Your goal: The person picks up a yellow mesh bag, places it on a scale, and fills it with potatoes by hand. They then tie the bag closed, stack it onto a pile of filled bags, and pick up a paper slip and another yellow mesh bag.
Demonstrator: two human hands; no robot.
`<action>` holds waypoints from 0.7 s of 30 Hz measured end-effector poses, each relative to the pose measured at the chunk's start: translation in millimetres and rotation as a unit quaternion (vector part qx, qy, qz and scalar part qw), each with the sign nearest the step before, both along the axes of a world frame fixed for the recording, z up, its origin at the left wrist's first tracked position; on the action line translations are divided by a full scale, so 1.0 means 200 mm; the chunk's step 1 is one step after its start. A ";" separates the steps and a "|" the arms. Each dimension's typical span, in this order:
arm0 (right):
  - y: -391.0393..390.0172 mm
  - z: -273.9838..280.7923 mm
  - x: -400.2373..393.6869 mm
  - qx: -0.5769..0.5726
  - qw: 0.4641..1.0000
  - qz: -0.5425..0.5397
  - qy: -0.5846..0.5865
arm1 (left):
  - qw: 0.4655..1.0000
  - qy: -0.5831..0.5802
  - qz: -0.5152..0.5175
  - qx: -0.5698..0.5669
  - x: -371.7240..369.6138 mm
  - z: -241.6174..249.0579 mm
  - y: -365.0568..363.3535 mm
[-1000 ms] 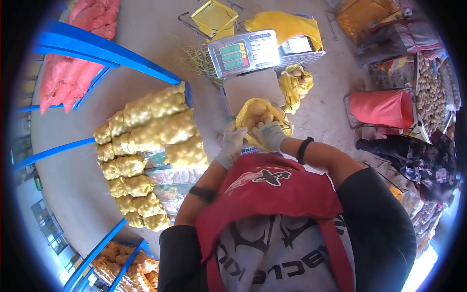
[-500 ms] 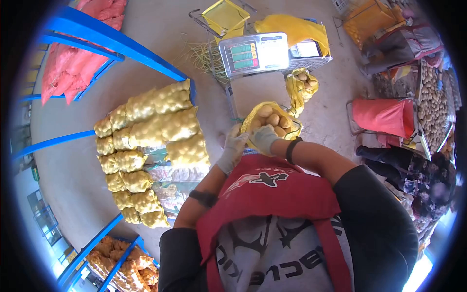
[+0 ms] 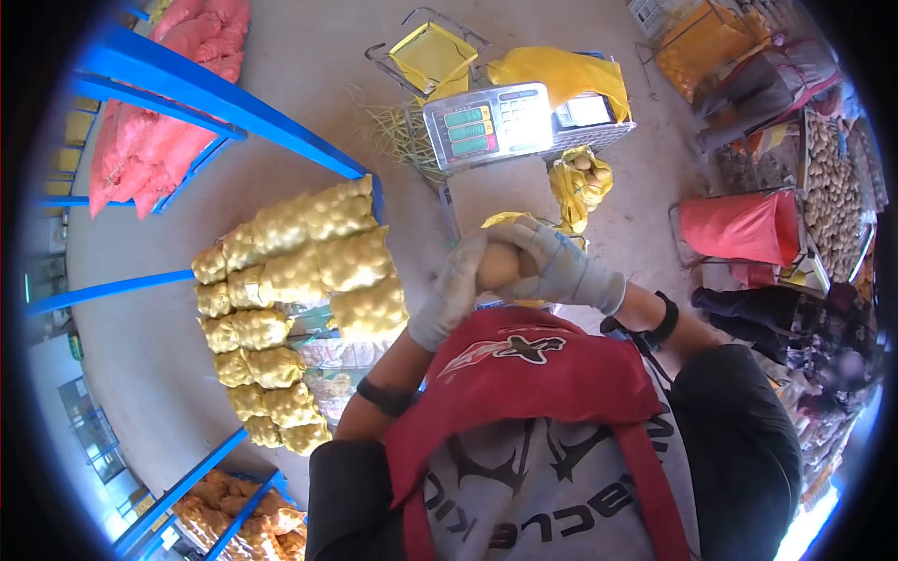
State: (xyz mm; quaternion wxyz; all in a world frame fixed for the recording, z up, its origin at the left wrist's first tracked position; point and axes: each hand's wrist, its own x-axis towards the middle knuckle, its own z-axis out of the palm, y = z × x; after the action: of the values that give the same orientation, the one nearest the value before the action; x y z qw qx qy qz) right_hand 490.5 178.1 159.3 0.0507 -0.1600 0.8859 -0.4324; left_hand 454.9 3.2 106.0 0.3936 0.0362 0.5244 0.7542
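Observation:
My left hand [image 3: 456,292], in a whitish glove, curls around the left side of the open yellow net bag of potatoes. My right hand [image 3: 563,266], gloved too, reaches over the bag's top from the right. Between both hands a brown potato [image 3: 499,266] shows, with a strip of the yellow net bag [image 3: 506,218] behind my fingers. The fingers of both hands are bent around the bag's mouth and the potatoes. Most of the bag is hidden by my hands. Just beyond, a second yellow net bag of potatoes [image 3: 582,186] stands beside the digital scale [image 3: 486,125].
Filled yellow net bags [image 3: 309,248] lie in rows at the left, near blue metal bars [image 3: 224,93]. Pink sacks [image 3: 154,140] lie behind. A red sack [image 3: 739,227] hangs in a frame at the right, with two people [image 3: 776,79] [image 3: 804,327] near piled potatoes [image 3: 831,182].
My right hand has come out of the bag and lies higher across its mouth. My left hand has moved onto the bag's upper side. The bag's opening is now mostly covered.

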 end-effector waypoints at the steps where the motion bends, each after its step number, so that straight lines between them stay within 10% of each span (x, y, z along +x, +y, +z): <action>1: 0.00 0.03 0.00 -0.045 0.999 -0.018 -0.016 | 1.000 0.005 -0.006 -0.002 -0.01 0.03 0.01; 10: 0.09 0.13 0.10 -0.073 0.994 -0.085 -0.004 | 0.959 0.274 -0.062 -0.030 -0.05 0.32 0.08; 13: 0.11 0.15 0.10 -0.097 0.992 -0.076 0.017 | 0.995 0.064 -0.043 0.069 -0.05 0.34 0.11; 21: 0.08 0.15 0.09 -0.083 0.992 -0.041 0.080 | 0.986 0.083 -0.043 0.136 -0.03 0.27 0.07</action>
State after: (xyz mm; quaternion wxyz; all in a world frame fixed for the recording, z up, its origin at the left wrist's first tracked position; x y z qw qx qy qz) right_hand 508.8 195.0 189.2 -0.0519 -0.1609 0.8540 -0.4921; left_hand 448.7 17.0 161.0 0.3724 0.1740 0.4459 0.7951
